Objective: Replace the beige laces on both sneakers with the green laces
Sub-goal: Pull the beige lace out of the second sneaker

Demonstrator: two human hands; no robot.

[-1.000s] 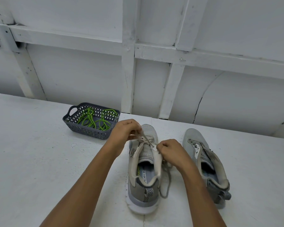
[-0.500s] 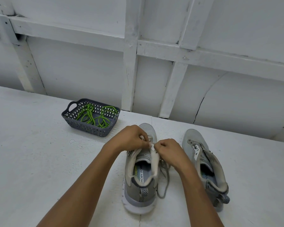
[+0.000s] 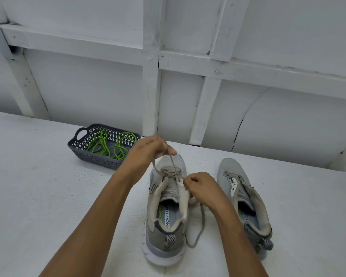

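1. Left hand (image 3: 148, 151) pinches the beige lace (image 3: 172, 161) between thumb and fingers, raised at 12 o'clock over the toe of the centre sneaker (image 3: 165, 239). The strand runs taut down to the front eyelets, so this is probably the unthreading pull.
2. Right hand (image 3: 202, 186) is curled tight on that shoe's 3 o'clock eyelet flap, likely bracing it against the pull. Can't tell if it traps lace too. A loose tail trails to 5 o'clock on the table (image 3: 38, 196).
3. Second sneaker (image 3: 232, 172) sits at 3 o'clock, apart, with no lace visible.
4. Green laces (image 3: 102, 145) lie in the grey basket (image 3: 96, 158) at 10 o'clock, untouched, handy for relacing.
5. Versus half a second ago: left hand was down at the eyelets against the right hand, now it is lifted with more lace drawn out. Right hand, shoes and basket are unchanged.
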